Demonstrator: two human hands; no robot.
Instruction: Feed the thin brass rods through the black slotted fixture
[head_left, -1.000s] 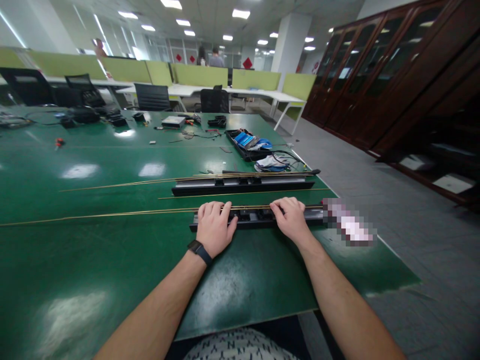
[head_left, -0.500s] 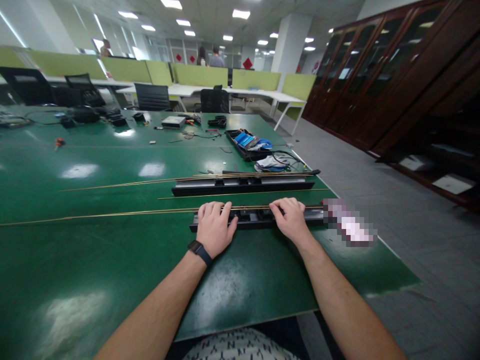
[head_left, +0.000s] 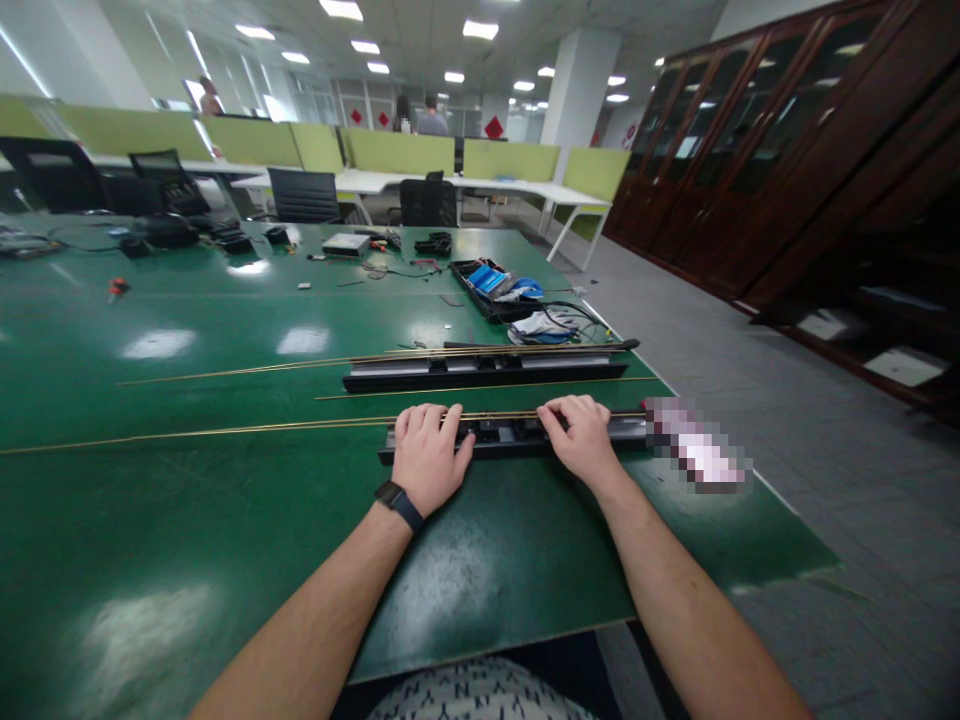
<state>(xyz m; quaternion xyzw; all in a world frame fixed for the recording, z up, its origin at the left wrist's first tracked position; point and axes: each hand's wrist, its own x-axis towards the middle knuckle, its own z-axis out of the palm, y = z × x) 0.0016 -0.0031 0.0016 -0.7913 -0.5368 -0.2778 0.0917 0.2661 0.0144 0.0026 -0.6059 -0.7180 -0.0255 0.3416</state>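
Note:
A long black channel-shaped housing [head_left: 506, 452] lies across the table in front of me, with dark blocks inside it. Thin brass-coloured rods [head_left: 262, 430] run along its top and stick out far to the left. My left hand [head_left: 426, 452] is curled over the housing's left part, thumb on the near side; the far fingertips are hidden. My right hand [head_left: 581, 432] pinches the rods between thumb and forefinger farther right. Behind lies a single rod [head_left: 487, 388], then a second similar housing [head_left: 487, 377] with more rods on it.
A black tray [head_left: 469, 285] with blue items and pale gloves [head_left: 544, 326] sit beyond the housings. A pixelated pinkish object [head_left: 697, 445] lies by my right hand. The green table's [head_left: 262, 560] right edge runs past it. Cables and boxes lie at the back.

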